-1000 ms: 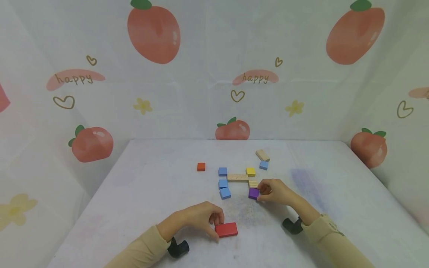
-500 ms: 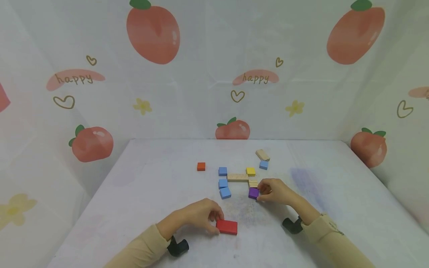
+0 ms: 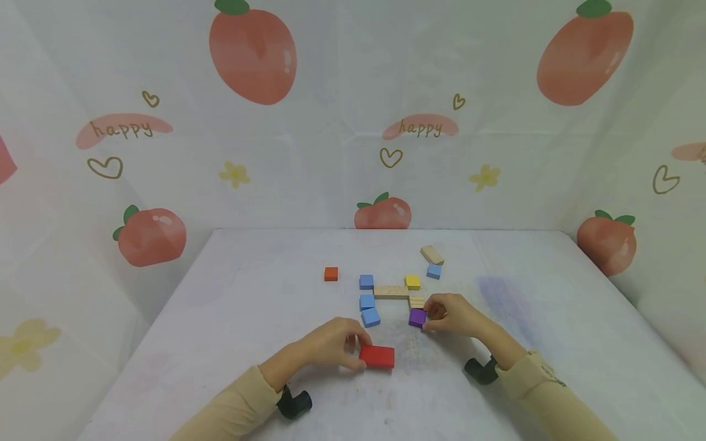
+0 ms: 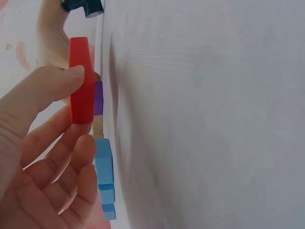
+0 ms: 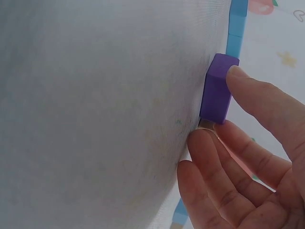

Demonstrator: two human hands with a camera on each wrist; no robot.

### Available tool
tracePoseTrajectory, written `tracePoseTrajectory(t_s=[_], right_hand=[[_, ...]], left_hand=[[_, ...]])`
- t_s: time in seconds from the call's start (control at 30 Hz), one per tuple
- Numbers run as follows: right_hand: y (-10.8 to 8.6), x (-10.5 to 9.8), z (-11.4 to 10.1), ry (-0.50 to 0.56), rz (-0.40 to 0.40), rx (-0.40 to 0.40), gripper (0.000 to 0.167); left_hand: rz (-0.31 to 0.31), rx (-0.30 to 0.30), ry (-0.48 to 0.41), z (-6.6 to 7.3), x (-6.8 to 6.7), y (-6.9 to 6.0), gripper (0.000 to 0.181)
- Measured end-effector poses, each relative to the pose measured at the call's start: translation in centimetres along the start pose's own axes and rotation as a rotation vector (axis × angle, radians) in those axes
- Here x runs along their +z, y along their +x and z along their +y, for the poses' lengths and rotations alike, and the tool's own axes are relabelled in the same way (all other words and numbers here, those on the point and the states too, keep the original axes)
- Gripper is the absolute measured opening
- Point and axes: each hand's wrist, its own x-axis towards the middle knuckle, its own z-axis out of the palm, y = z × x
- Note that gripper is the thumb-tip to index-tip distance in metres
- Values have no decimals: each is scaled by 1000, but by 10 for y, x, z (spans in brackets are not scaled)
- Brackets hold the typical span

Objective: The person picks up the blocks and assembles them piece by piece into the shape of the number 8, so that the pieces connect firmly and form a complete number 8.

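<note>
My left hand (image 3: 334,344) pinches a red rectangular block (image 3: 377,357) by its left end, between thumb and fingers. In the left wrist view the red block (image 4: 82,81) appears held just off the table. Farther off, my right hand (image 3: 455,315) has thumb and fingertips on a purple block (image 3: 417,318). The right wrist view shows the thumb against one side of that purple block (image 5: 219,88), the index fingertip at its lower end. Behind it is a ridged wooden block (image 3: 416,303). Two light blue blocks, one nearer (image 3: 371,317) and one behind it (image 3: 367,302), lie left.
A plain wooden strip (image 3: 391,293) lies between the two block columns. Beyond are a blue block (image 3: 366,282) and a yellow block (image 3: 412,282). An orange-red block (image 3: 331,274) sits apart on the left; another blue block (image 3: 434,271) touches or nears a wooden block (image 3: 432,255) at back right.
My left hand has moved away from me and slightly right, carrying the red block, which has turned a little. The right hand and purple block have stayed in place.
</note>
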Motion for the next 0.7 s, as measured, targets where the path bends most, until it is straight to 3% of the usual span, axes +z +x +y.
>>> tracePoseTrajectory(t_s=[0.3,0.7], right_hand=[[1,1,4,13,-2,-25,27],[2,-1,1,12,-5,10,27]], left_hand=[[84,9,12,-2,-1,7,31],[190,-19,97,7,-2,19,31]])
